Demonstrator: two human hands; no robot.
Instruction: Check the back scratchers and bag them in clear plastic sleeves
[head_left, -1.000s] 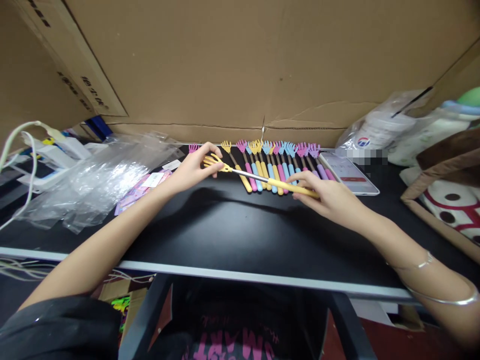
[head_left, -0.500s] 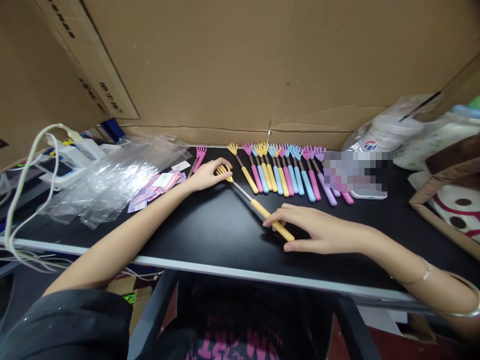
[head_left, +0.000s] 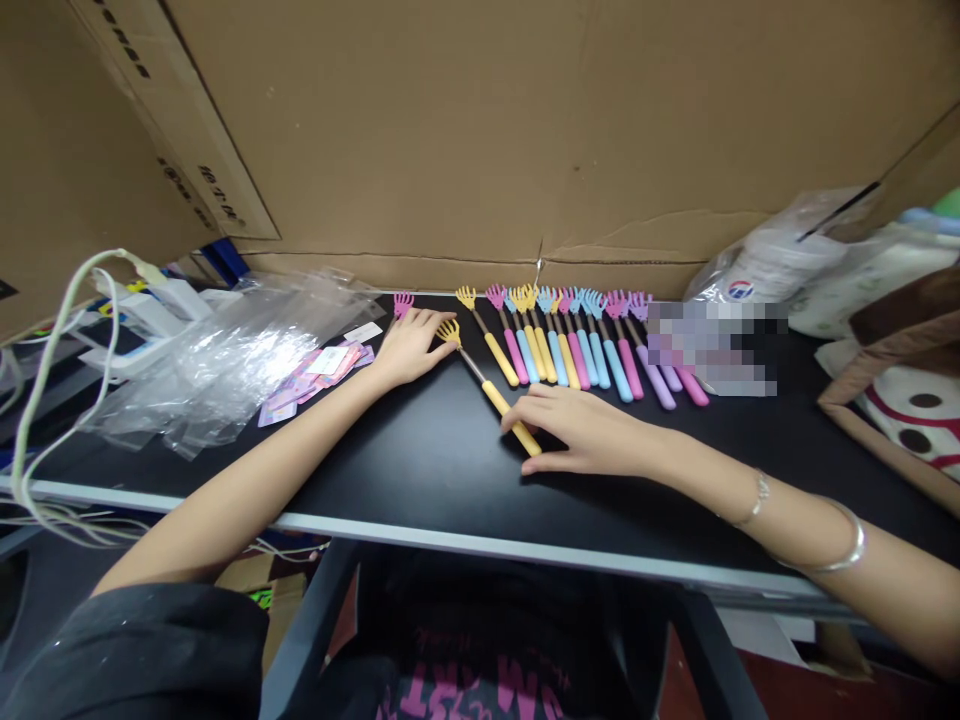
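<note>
A yellow back scratcher (head_left: 493, 392) with a metal shaft lies slantwise on the black table, its claw head toward the back left. My right hand (head_left: 577, 425) has its fingers and thumb around the lower end of the yellow handle. Just left of the claw head is my left hand (head_left: 411, 348), fingers stretched out and thumb apart, with the thumb tip close to the claws. It partly covers a pink back scratcher (head_left: 403, 301), whose head shows behind the fingers. To the right, several yellow, pink, blue and purple back scratchers (head_left: 564, 358) lie side by side in a row.
Clear plastic bags (head_left: 217, 350) are piled at the left beside printed cards (head_left: 319, 375). White cables (head_left: 30, 430) loop over the left table edge. A cardboard wall (head_left: 480, 130) stands behind. At right are a bagged white cup (head_left: 780, 260) and a brown-trimmed bag (head_left: 900, 400).
My right hand has moved left and slightly back with the yellow handle, and the back scratcher looks shorter. My left hand has come away from the claw head, over the pink one.
</note>
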